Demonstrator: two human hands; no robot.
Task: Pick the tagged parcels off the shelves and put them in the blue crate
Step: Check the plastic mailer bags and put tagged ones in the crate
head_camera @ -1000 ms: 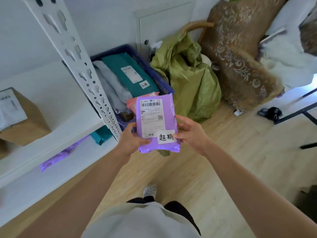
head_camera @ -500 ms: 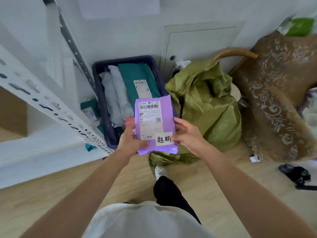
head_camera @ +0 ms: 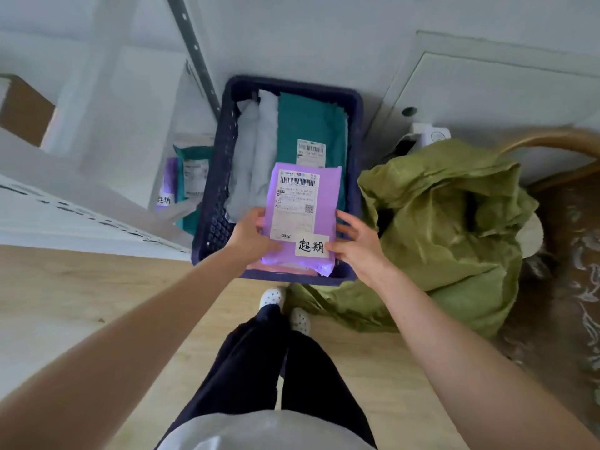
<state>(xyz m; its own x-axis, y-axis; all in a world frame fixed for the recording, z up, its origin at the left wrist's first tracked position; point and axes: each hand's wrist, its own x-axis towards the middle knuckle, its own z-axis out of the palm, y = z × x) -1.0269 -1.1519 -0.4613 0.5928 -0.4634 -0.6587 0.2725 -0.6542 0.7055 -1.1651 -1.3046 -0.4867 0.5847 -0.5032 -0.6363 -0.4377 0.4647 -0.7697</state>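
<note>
A purple parcel (head_camera: 324, 203) with a white shipping label and a handwritten tag lies over the near end of the blue crate (head_camera: 216, 177). My left hand (head_camera: 251, 237) pinches its left edge and my right hand (head_camera: 352, 240) holds its right edge near the tag. Inside the crate lie a teal parcel (head_camera: 311, 125), white parcels (head_camera: 256, 151) and a pink parcel (head_camera: 279, 267) under the purple one. Another tagged purple parcel (head_camera: 168, 183) sits on the low shelf left of the crate.
White metal shelving (head_camera: 74, 209) stands at the left with a brown cardboard box (head_camera: 26, 115) on it. A crumpled green bag (head_camera: 448, 228) lies right of the crate, a brown patterned fabric (head_camera: 565, 254) beyond it. My legs and shoes (head_camera: 285, 306) stand on the wooden floor.
I have stepped closer to the crate. The purple parcel in both hands has come down over the crate's near end, above the pink parcel.
</note>
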